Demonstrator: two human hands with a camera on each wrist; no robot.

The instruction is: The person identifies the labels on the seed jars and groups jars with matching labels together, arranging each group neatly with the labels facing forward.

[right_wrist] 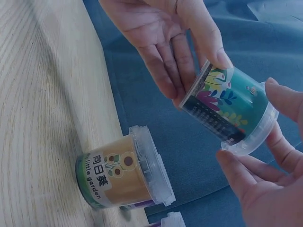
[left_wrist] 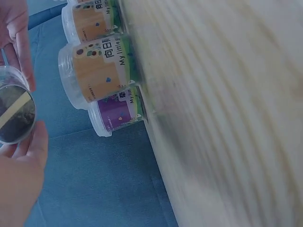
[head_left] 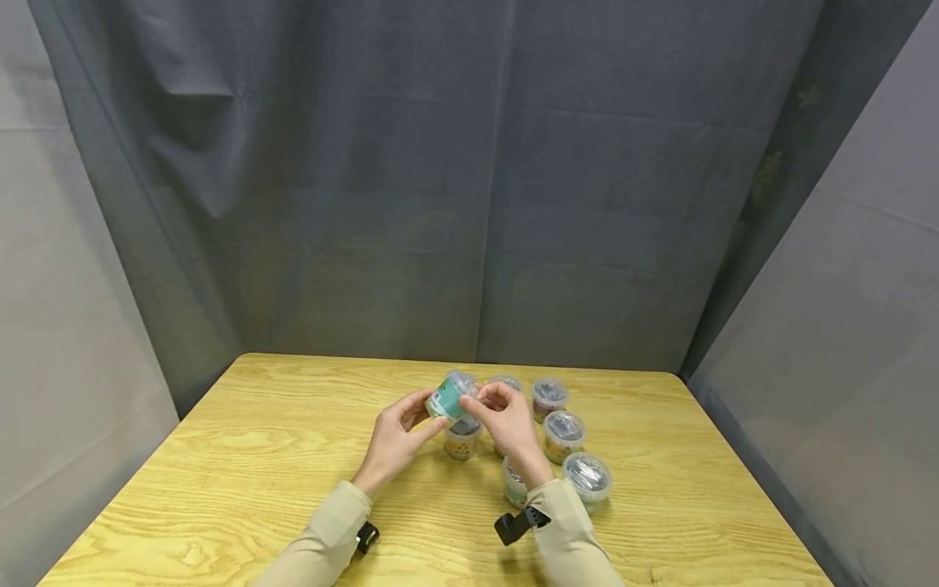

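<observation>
A small clear-lidded plastic cup with a teal label (head_left: 446,398) is held tilted above the table, between both hands. My left hand (head_left: 396,440) grips its bottom end with the thumb and fingers. At the lid end, my right hand (head_left: 511,424) pinches the rim. The right wrist view shows flowers printed on the teal cup (right_wrist: 232,104); its dark base (left_wrist: 16,113), with a pale strip, faces the left wrist camera. Just below the held cup stands an orange-labelled cup (head_left: 462,444), upright on the table.
Several more lidded cups stand right of and beneath my right hand, among them a back-right cup (head_left: 549,395), an orange-labelled one (head_left: 564,440) and a nearer cup (head_left: 587,477). The wooden table (head_left: 242,456) ends at a grey curtain (head_left: 367,244).
</observation>
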